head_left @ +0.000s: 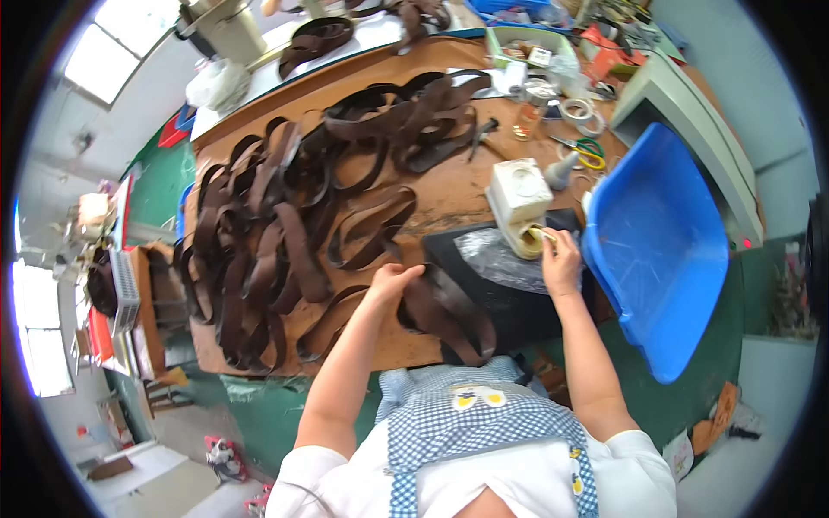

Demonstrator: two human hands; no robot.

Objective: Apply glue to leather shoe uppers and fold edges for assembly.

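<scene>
My left hand [399, 281] is closed on a looped dark brown strap [445, 315], which hangs down toward the front edge of the table. At the right, my right hand [562, 259] pinches something small and pale at the yellowish mouth of a white container [521, 194]. The fingers cover most of that pale piece, so its kind cannot be made out. Under the container lie a clear plastic sheet [496, 259] and a black mat [445, 250]. More brown straps [285, 233] are heaped in loops to the left of my hands.
A blue plastic tub [665, 250] stands close by my right forearm. Beyond the container are yellow-handled scissors [590, 154], a grey-white nozzle bottle [561, 170], tape rolls [577, 110] and a green tray [531, 43]. Straps cover much of the brown tabletop [471, 194].
</scene>
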